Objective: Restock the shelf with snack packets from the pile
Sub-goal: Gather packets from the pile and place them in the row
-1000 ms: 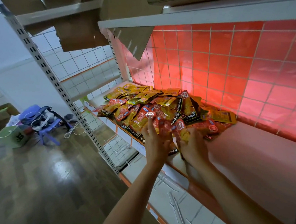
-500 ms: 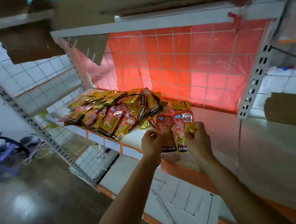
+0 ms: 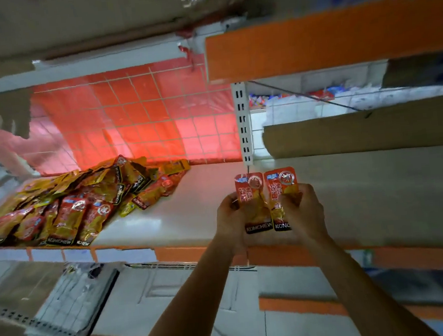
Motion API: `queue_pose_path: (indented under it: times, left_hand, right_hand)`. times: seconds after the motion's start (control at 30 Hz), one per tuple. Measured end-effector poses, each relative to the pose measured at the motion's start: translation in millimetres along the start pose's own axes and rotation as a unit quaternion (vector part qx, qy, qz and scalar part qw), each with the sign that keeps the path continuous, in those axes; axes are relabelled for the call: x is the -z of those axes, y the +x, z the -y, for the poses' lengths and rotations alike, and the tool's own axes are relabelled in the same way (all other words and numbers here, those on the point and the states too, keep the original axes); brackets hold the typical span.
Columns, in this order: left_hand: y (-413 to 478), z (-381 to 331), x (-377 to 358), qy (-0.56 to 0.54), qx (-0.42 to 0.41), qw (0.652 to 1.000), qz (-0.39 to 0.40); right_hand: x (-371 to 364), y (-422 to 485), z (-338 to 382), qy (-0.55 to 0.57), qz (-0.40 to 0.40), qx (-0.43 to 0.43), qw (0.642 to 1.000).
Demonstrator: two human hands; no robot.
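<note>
A pile of red and yellow snack packets (image 3: 78,206) lies on the left part of the white shelf (image 3: 197,205). Two red packets stand side by side above the shelf's front edge, right of the pile. My left hand (image 3: 230,218) grips the left packet (image 3: 253,200) by its left side. My right hand (image 3: 303,211) grips the right packet (image 3: 279,189) by its right side. Both packets are upright with their printed fronts facing me.
A red wire-grid back panel (image 3: 140,121) closes the shelf behind. A white slotted upright (image 3: 243,127) divides it from the right bay, where a long cardboard piece (image 3: 360,130) lies. An orange shelf edge (image 3: 324,36) hangs above right. Lower shelves sit below.
Both hands lifted two packets out of the pile and carried them to the right along the shelf. The view has swung right with them, leaving the pile at the left.
</note>
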State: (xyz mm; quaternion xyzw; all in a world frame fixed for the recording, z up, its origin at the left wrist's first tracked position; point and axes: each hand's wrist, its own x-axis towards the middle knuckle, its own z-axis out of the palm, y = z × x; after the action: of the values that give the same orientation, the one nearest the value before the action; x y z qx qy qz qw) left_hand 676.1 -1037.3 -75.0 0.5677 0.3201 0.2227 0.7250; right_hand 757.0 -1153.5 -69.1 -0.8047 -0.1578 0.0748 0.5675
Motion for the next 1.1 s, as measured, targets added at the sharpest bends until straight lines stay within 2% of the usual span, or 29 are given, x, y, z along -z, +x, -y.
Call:
queue_pose_path:
  times: [0.33,0.6,0.97,1.1]
  left_hand:
    - [-17,34,-190,0.094,-0.001,0.993,0.067]
    - [-31,55,-320,0.076,0.036,0.991,0.105]
    - [-14,65,-414,0.137,0.043,0.975,0.168]
    - [-3,72,-443,0.182,0.012,0.967,0.18]
  right_hand:
    - [172,40,-66,-0.039,-0.091,-0.018,0.995]
    - [284,71,-109,-0.033,-0.129,-0.046,0.99]
    - [355,109,-141,0.011,-0.195,-0.091,0.977]
    - [377,124,-151,0.004,-0.206,-0.081,0.975]
